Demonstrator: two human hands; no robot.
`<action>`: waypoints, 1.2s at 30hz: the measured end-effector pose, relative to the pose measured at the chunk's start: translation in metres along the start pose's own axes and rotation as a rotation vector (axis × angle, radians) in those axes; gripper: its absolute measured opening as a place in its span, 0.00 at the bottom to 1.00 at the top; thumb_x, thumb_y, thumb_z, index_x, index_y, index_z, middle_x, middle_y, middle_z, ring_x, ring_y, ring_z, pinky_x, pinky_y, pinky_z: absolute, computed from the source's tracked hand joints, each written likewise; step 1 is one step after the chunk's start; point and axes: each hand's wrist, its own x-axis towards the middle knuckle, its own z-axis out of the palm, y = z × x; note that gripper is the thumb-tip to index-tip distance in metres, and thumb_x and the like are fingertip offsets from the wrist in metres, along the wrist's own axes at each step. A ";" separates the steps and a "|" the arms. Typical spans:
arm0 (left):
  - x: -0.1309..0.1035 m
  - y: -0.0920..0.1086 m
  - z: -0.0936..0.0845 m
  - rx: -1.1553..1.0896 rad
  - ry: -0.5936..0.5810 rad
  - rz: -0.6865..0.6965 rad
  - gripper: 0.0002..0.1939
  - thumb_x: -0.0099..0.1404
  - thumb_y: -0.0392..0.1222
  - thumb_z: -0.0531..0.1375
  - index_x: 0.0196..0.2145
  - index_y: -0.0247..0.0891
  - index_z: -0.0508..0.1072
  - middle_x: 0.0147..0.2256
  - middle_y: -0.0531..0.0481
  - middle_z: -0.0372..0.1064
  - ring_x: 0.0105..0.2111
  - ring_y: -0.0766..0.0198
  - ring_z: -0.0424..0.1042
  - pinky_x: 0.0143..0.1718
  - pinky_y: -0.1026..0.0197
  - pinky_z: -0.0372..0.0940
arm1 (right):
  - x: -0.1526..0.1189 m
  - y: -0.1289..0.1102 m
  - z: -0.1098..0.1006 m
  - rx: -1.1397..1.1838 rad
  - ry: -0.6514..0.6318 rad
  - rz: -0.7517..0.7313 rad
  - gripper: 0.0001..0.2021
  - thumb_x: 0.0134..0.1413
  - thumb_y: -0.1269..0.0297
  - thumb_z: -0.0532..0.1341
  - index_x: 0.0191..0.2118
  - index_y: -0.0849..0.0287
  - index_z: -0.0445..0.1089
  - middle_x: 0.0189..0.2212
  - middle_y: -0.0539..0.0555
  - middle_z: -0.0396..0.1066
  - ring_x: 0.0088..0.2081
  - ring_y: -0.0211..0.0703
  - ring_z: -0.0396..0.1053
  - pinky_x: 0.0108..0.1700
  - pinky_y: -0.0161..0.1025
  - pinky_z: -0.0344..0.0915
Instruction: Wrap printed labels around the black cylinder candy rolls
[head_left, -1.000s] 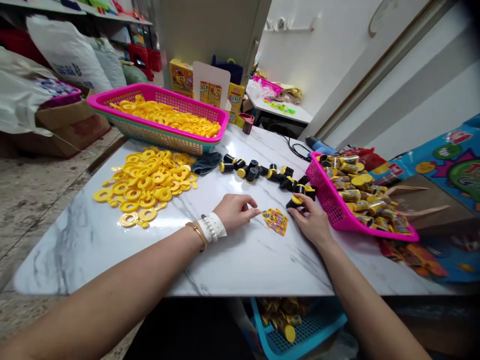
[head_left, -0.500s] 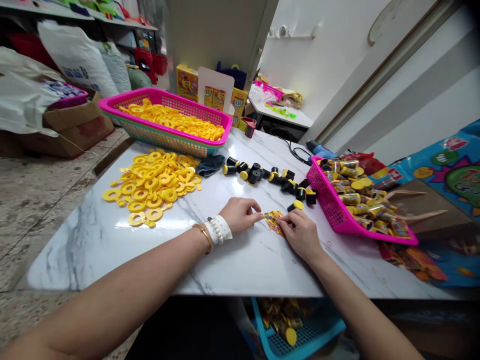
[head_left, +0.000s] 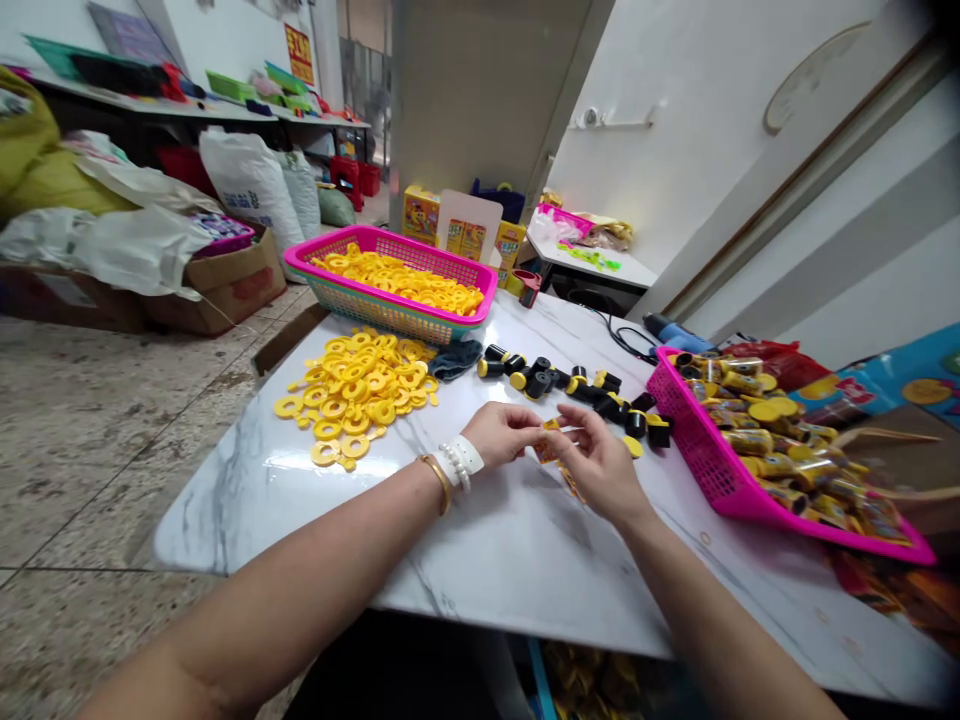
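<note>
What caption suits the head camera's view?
Left hand and right hand handle printed slips near yellow rings and black cylinders.

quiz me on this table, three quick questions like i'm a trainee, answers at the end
1. True or false: the left hand has a gold bangle near its wrist.
2. What colour is the slanted basket on the right side of the table?
a) green
b) pink
c) white
3. Fill in the blank: between the loose yellow rings and the black cylinders lies a crumpled dark ____.

Key: 1 true; 2 b; 3 cloth
</note>
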 end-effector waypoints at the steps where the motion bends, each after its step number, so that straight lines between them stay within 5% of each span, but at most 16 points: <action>1: 0.001 0.001 -0.001 0.021 -0.004 0.007 0.09 0.58 0.43 0.65 0.29 0.32 0.75 0.18 0.57 0.64 0.16 0.75 0.56 0.19 0.68 0.51 | 0.006 0.001 0.000 0.120 -0.118 0.135 0.20 0.53 0.48 0.66 0.44 0.59 0.71 0.33 0.54 0.74 0.27 0.39 0.69 0.26 0.36 0.65; 3: 0.002 0.001 -0.003 0.045 0.047 0.021 0.10 0.58 0.43 0.65 0.30 0.32 0.74 0.17 0.58 0.63 0.15 0.75 0.55 0.18 0.68 0.50 | 0.016 0.004 0.000 0.319 -0.248 0.303 0.20 0.50 0.46 0.68 0.34 0.60 0.70 0.24 0.50 0.71 0.20 0.34 0.64 0.20 0.31 0.57; 8: 0.003 -0.002 -0.004 0.027 0.255 0.085 0.12 0.57 0.44 0.66 0.32 0.35 0.69 0.17 0.60 0.63 0.14 0.74 0.57 0.20 0.69 0.53 | 0.015 0.010 0.006 0.528 -0.183 0.352 0.21 0.46 0.46 0.70 0.29 0.60 0.68 0.19 0.48 0.69 0.16 0.30 0.59 0.15 0.28 0.50; 11: 0.003 -0.004 -0.002 0.066 0.253 0.085 0.12 0.58 0.44 0.65 0.34 0.36 0.68 0.19 0.59 0.65 0.15 0.74 0.59 0.20 0.68 0.54 | 0.008 0.012 0.008 0.478 -0.134 0.328 0.21 0.48 0.44 0.68 0.28 0.59 0.67 0.16 0.45 0.65 0.14 0.29 0.55 0.13 0.28 0.48; 16: -0.005 0.000 0.005 0.164 0.450 0.184 0.16 0.63 0.53 0.60 0.31 0.36 0.70 0.21 0.56 0.66 0.18 0.73 0.60 0.22 0.68 0.56 | 0.005 0.017 0.009 0.417 0.083 0.237 0.22 0.55 0.43 0.62 0.25 0.57 0.64 0.15 0.44 0.61 0.14 0.30 0.53 0.13 0.29 0.48; 22: -0.018 0.006 0.015 0.169 0.424 0.160 0.24 0.62 0.60 0.59 0.30 0.34 0.79 0.19 0.55 0.62 0.18 0.72 0.57 0.21 0.66 0.52 | 0.005 0.018 0.008 0.358 0.148 0.137 0.22 0.58 0.43 0.60 0.25 0.57 0.65 0.16 0.45 0.61 0.16 0.32 0.55 0.17 0.31 0.51; 31: -0.014 0.009 0.013 -0.040 0.410 -0.011 0.20 0.49 0.53 0.71 0.31 0.32 0.79 0.15 0.58 0.58 0.17 0.74 0.52 0.18 0.66 0.48 | 0.001 0.010 0.018 -0.115 0.120 -0.238 0.18 0.64 0.53 0.58 0.25 0.57 0.68 0.20 0.48 0.64 0.24 0.38 0.61 0.29 0.36 0.58; 36: -0.009 0.013 0.004 -0.038 0.456 0.001 0.18 0.48 0.52 0.71 0.26 0.34 0.74 0.16 0.57 0.60 0.15 0.75 0.53 0.16 0.68 0.45 | 0.011 0.022 -0.022 -0.605 0.157 -0.339 0.15 0.53 0.47 0.65 0.38 0.54 0.77 0.40 0.58 0.73 0.39 0.50 0.69 0.39 0.43 0.64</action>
